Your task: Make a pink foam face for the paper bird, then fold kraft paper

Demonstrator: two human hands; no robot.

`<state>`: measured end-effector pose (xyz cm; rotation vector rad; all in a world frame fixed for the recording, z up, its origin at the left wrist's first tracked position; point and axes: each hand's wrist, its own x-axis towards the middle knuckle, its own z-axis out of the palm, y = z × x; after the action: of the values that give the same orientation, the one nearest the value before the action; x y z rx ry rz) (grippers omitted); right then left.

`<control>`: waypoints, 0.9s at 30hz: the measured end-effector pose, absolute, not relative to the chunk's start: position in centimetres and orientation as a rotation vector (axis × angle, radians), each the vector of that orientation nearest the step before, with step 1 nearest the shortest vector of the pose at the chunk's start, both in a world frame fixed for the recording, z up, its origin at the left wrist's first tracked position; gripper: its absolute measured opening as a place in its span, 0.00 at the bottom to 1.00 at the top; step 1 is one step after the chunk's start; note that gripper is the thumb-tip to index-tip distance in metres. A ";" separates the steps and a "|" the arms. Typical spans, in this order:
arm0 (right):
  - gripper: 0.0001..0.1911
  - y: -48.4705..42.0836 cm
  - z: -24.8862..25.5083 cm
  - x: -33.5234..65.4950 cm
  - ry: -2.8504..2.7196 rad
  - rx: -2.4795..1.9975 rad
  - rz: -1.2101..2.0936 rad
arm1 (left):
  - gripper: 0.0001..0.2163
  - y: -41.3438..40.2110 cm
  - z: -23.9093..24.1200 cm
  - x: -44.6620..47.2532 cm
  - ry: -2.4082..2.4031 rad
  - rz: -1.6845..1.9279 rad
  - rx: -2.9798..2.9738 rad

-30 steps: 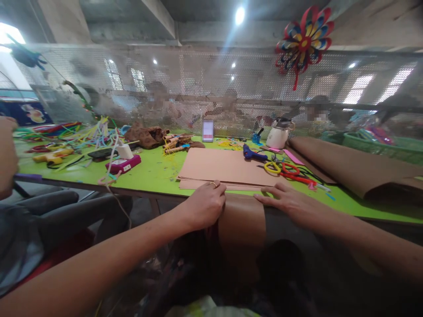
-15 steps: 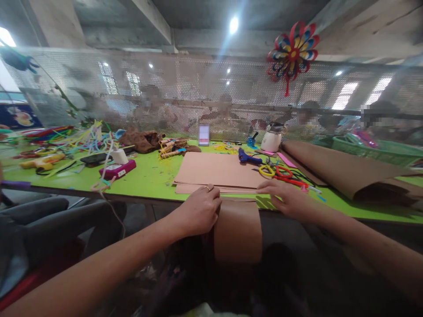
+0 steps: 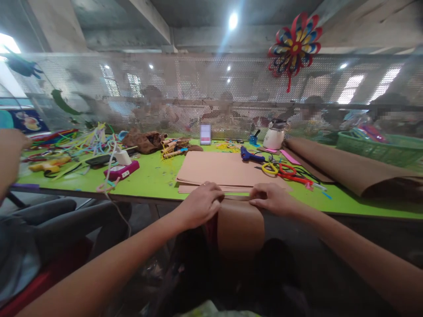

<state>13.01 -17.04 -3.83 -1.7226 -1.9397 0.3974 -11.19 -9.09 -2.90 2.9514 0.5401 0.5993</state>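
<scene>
Right hand (image 3: pixel 272 199) has come inward since the earlier frame, from beside the brown sheet (image 3: pixel 240 229) to its right upper corner; the left hand (image 3: pixel 203 203) has stayed at the opposite corner. Note the position of the sheet: it lies directly between the two hands, at the near edge of the green desk (image 3: pixel 152 180), its upper edge running crosswise, roughly parallel to that of the desk. Neither hand is clearly nearer, since each meets one end of this edge. Below it the sheet bows toward the wearer and curves down into shadow, where its lower end, and hence its long axis, cannot be made out. Left fingers are curled and closed on the left corner; right thumb and forefinger appear pinched together on the right one. Just beyond the hands lies a flat stack of paper (image 3: pixel 214 167), with a blue glue gun (image 3: pixel 250 155) at its far right corner. Farther right, a large roll of brown paper (image 3: pixel 346 163) lies obliquely, well apart from both hands.
</scene>
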 end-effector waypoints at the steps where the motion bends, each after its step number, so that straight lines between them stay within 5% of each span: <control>1: 0.08 -17.1 -3.8 13.0 -1.907 -1.687 0.421 | 0.14 -8.6 -2.6 -10.9 0.558 0.633 2.883; 15: 0.21 -20.2 -3.6 14.8 -1.386 -1.373 1.062 | 0.14 -6.7 -1.7 -9.0 0.574 0.426 2.165; 27: 0.20 -19.8 -4.1 13.0 -1.387 -1.258 1.002 | 0.15 -7.7 -1.3 -8.9 0.507 0.408 2.015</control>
<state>13.03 -19.78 -4.10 -1.2580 -1.3873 1.0018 -8.95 -7.67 -1.32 2.0150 0.5069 0.4078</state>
